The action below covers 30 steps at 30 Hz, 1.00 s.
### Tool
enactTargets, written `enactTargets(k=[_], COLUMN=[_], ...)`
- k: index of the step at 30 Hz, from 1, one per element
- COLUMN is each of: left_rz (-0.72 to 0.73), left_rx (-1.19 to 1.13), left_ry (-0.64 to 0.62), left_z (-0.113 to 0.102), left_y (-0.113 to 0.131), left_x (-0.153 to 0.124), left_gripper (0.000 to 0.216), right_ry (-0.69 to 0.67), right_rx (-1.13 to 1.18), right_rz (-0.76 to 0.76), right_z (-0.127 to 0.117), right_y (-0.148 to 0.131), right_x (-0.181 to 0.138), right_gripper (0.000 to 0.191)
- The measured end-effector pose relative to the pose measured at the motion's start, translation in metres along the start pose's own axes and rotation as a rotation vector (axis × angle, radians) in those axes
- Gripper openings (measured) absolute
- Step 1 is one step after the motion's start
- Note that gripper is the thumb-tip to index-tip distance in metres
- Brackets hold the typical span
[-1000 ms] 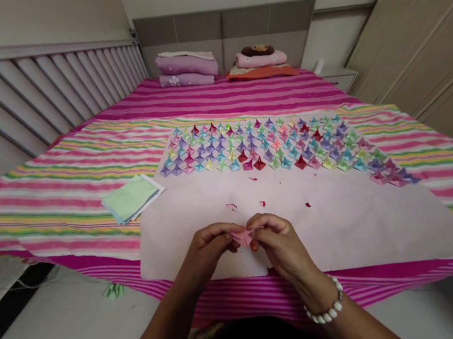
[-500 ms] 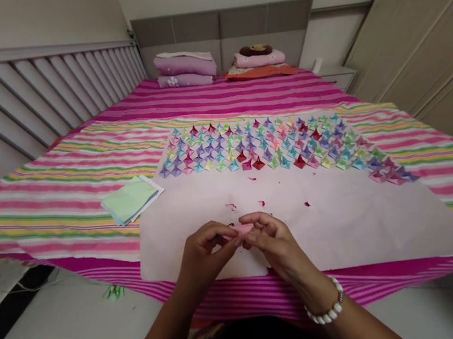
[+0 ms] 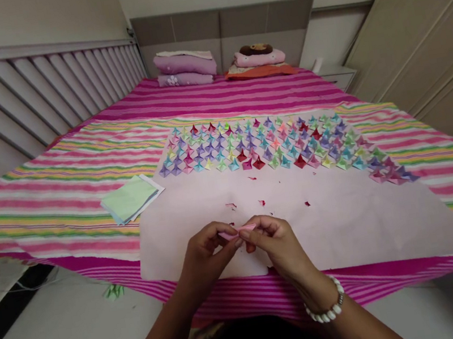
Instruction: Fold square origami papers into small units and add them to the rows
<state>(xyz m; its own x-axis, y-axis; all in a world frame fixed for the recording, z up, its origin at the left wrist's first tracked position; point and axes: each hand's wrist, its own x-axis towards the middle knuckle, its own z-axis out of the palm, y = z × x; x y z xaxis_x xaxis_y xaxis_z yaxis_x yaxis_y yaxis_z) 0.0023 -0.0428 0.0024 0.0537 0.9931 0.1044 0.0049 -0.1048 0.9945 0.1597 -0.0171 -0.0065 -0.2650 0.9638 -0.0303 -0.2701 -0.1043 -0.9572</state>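
A small folded pink paper piece (image 3: 239, 230) is pinched between both my hands just above the near edge of a large pale pink sheet (image 3: 346, 219) on the bed. My left hand (image 3: 205, 250) grips its left end with thumb and fingertips. My right hand (image 3: 274, 240), with a white bead bracelet on the wrist, pinches its right end. Much of the paper is hidden by my fingers. Beyond my hands, several rows of small folded paper shapes (image 3: 266, 146) in many colours lie on the sheet.
A stack of pale green and white paper squares (image 3: 130, 199) lies on the striped bedspread (image 3: 54, 197) to the left. Tiny red scraps (image 3: 231, 206) dot the sheet. Folded bedding and pillows (image 3: 184, 67) sit by the headboard. A green scrap (image 3: 114, 291) lies on the floor.
The pink paper has gone from a wider triangular shape to a flatter, narrower fold. My fingers shifted slightly along it; both hands stayed in the same spot.
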Motion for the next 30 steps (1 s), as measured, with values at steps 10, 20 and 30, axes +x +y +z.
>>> enactTargets(k=[10, 20, 30], left_rz=[-0.142, -0.317, -0.239], left_rx=[-0.121, -0.37, -0.29], left_ry=[0.0, 0.094, 0.2], left_z=[0.003, 0.017, 0.012], left_y=[0.0, -0.012, -0.019], left_x=[0.0, 0.004, 0.005], left_gripper=[0.023, 0.025, 0.027], right_ry=[-0.008, -0.004, 0.106], right_rx=[-0.031, -0.013, 0.066], right_rz=[-0.043, -0.109, -0.068], right_z=[-0.003, 0.001, -0.003], right_y=[-0.003, 0.002, 0.008], right_x=[-0.001, -0.001, 0.002], right_gripper=[0.017, 0.013, 0.013])
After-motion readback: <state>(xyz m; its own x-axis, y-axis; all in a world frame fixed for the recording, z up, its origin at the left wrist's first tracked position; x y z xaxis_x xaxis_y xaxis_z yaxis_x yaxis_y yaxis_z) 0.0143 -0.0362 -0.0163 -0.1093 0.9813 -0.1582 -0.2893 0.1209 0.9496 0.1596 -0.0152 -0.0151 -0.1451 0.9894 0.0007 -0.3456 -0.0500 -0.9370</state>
